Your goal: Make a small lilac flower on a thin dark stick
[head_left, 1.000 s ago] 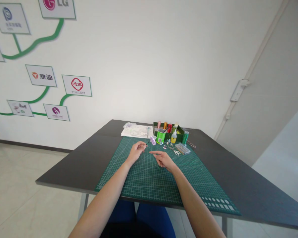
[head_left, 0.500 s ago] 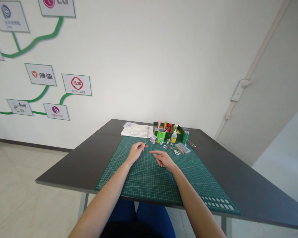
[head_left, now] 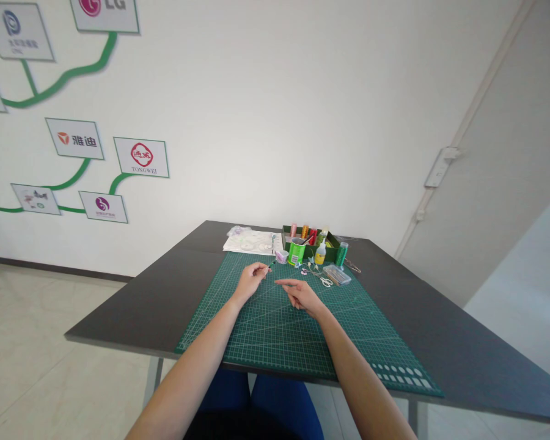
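One thin dark stem (head_left: 272, 264) sat pinched in the left hand (head_left: 253, 281), slanting away rightward. The right hand (head_left: 301, 296) hovered apart, its grip impossible to tell.

A black table (head_left: 165, 293) carried a gridded green mat (head_left: 275, 342) reaching its near edge; at the far end lay white papers (head_left: 245, 244), and just right of them a dark green box (head_left: 332, 253).

The flat green gridded mat (head_left: 279, 333) looks dull, the wide black table (head_left: 156, 299) smooth, the flat see-through box (head_left: 338, 274) like plastic.
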